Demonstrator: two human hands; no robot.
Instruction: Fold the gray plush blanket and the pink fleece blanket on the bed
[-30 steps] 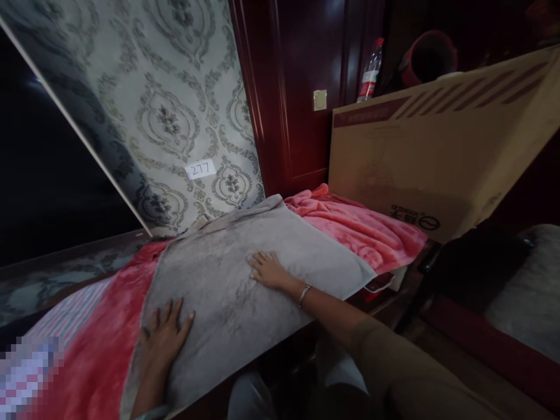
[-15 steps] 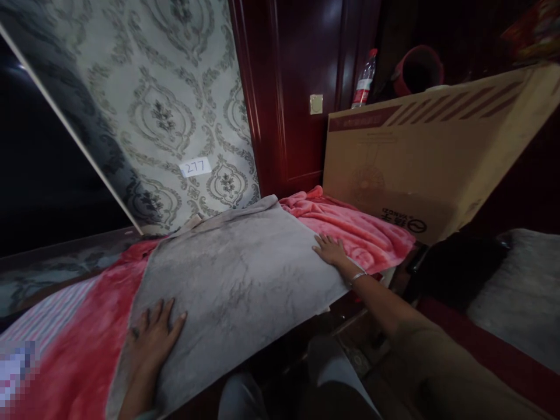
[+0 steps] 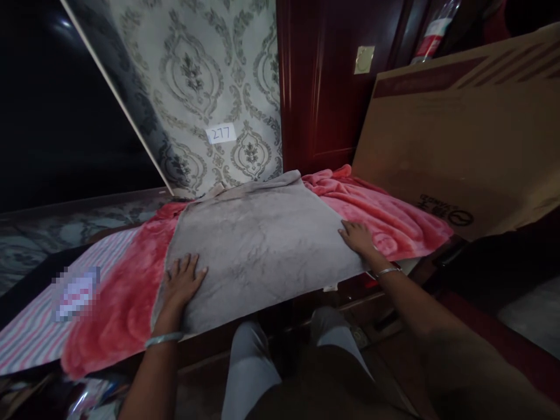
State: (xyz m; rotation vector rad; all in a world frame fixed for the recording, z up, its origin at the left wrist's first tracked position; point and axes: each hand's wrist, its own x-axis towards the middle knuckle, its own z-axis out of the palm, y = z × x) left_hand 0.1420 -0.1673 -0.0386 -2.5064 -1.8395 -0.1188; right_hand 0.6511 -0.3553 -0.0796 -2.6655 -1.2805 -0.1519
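A grey plush cloth (image 3: 262, 245) lies spread over a pink blanket that shows on both sides of it. My left hand (image 3: 181, 283) rests flat near the cloth's left edge with its fingers spread. At the right edge, my right hand (image 3: 357, 238) lies palm down, partly over the border with the pink blanket (image 3: 389, 216), fingers stretched out. Neither hand grips anything that I can see. The cloth is mostly smooth, with faint creases in the middle and a folded-up far edge.
On the left are a striped cloth (image 3: 39, 315) and a dark screen (image 3: 65, 116). A large cardboard box (image 3: 464, 134) stands at the right with a plastic bottle (image 3: 433, 38) on or behind it. Behind, a paper marked 277 (image 3: 221, 133) is on the patterned wall.
The view has swung left and down, so the scene sits further right and more of the striped cloth shows. Both hands remain on the grey cloth at its left and right edges.
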